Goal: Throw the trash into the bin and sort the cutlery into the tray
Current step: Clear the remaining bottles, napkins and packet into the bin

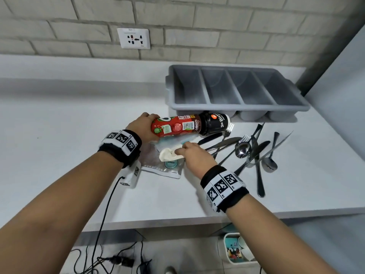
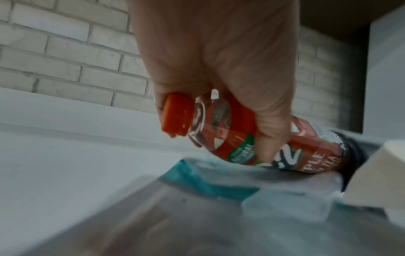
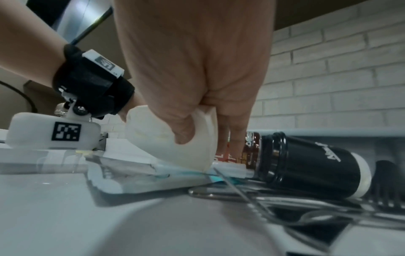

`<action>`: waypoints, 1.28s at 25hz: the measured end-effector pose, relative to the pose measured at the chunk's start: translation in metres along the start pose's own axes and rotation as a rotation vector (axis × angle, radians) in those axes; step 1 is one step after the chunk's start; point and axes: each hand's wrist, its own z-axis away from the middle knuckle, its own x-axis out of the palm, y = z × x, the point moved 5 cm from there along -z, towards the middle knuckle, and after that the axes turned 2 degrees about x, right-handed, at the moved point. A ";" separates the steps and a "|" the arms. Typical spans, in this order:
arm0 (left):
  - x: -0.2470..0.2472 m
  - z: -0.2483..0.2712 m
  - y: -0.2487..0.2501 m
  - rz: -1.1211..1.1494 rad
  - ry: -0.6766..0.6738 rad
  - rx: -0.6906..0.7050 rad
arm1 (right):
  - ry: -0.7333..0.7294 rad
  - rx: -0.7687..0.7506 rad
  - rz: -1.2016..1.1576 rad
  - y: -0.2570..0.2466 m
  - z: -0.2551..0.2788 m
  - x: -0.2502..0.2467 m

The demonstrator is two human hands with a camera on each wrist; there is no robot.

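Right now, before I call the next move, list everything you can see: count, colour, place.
Plastic drink bottle: one, red label, orange cap, lying on counter, gripped by left hand.
Black paper cup: one, white rim, on its side beside the bottle's base.
Crumpled white wrapper: one, pinched by right hand.
Clear plastic pouch: one, teal logo, flat under the wrapper.
Metal cutlery pile: several spoons, forks, knives, silver, loose right of the trash.
Grey four-compartment tray: one, by the wall, compartments look empty.
White bin: one, on the floor.
Wall socket: one, white.
Left hand; right hand.
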 end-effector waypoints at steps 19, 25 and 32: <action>0.151 0.136 0.265 0.734 -0.027 0.178 | 0.976 0.550 -0.821 0.233 0.272 -0.017; 0.266 0.188 0.335 0.586 -0.331 0.194 | 0.961 0.843 -0.766 0.330 0.367 0.062; 0.410 0.170 0.297 0.263 -0.640 0.021 | 0.605 1.226 -0.928 0.372 0.376 0.193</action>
